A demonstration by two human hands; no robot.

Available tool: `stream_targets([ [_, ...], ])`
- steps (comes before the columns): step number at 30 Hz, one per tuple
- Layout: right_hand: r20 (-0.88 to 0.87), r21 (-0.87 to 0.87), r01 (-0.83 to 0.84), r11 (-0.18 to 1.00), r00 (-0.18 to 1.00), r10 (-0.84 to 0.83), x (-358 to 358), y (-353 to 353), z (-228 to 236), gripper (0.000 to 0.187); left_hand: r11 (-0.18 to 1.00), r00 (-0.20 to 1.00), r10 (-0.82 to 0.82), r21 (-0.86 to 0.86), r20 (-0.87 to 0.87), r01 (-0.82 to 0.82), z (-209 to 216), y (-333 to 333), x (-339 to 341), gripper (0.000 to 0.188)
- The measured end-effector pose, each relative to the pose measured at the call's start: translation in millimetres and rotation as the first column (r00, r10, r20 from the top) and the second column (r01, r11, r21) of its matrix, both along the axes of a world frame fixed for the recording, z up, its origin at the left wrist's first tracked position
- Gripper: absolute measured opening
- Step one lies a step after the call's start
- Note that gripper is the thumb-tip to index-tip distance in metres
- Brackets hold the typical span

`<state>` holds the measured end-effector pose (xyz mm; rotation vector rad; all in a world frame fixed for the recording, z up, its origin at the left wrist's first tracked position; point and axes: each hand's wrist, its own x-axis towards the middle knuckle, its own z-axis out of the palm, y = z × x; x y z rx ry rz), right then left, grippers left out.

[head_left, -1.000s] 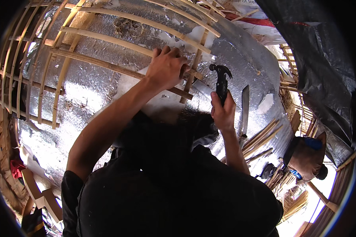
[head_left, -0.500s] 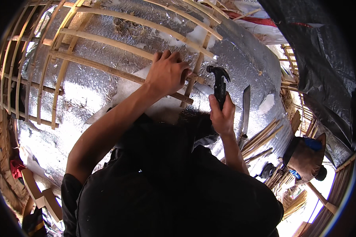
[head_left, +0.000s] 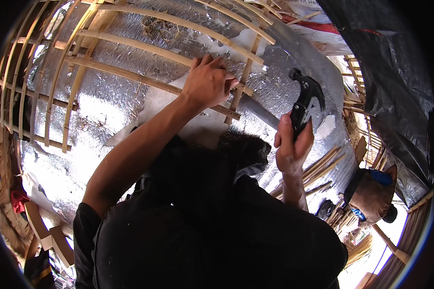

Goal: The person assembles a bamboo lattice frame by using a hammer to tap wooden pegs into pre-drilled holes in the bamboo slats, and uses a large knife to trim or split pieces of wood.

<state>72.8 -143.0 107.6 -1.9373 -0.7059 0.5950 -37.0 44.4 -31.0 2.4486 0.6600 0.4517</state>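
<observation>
My left hand is closed over a bamboo slat of a lattice, near where the slat meets a crosspiece. Its thumb and forefinger are bent together at the right side; whether they pinch something small cannot be made out. My right hand grips a black claw hammer by its handle, head upward, to the right of the lattice and apart from it. Between the two hands lies a flat dark grey strip, reaching from the crosspiece toward my right hand.
Silvery foil sheeting lies beneath the lattice. Bundled bamboo strips rest at the right, near a person in a brown hat. Black plastic sheeting hangs at the far right. Cardboard sits at lower left.
My right hand and the hammer have moved right, with the hammer head tilting over. My left hand has shifted slightly right on the slat. The long blade on the sheeting is now hidden.
</observation>
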Motion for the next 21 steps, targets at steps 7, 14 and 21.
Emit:
stream_targets([
  [7,0.26,-0.447,-0.147,0.882,0.922,0.286,7,-19,-68,0.021,0.999,1.0,-0.004,0.032,0.02,0.004,-6,0,6,0.006],
  [14,0.317,-0.357,-0.182,0.916,0.899,0.302,1,-19,-59,0.026,1.0,0.999,-0.009,0.002,0.034,0.009,-7,-4,5,0.007],
  [21,-0.087,0.296,0.062,0.953,0.995,-0.037,-1,-11,-38,0.017,0.999,0.999,-0.02,0.026,0.025,0.019,-7,-3,3,0.009],
])
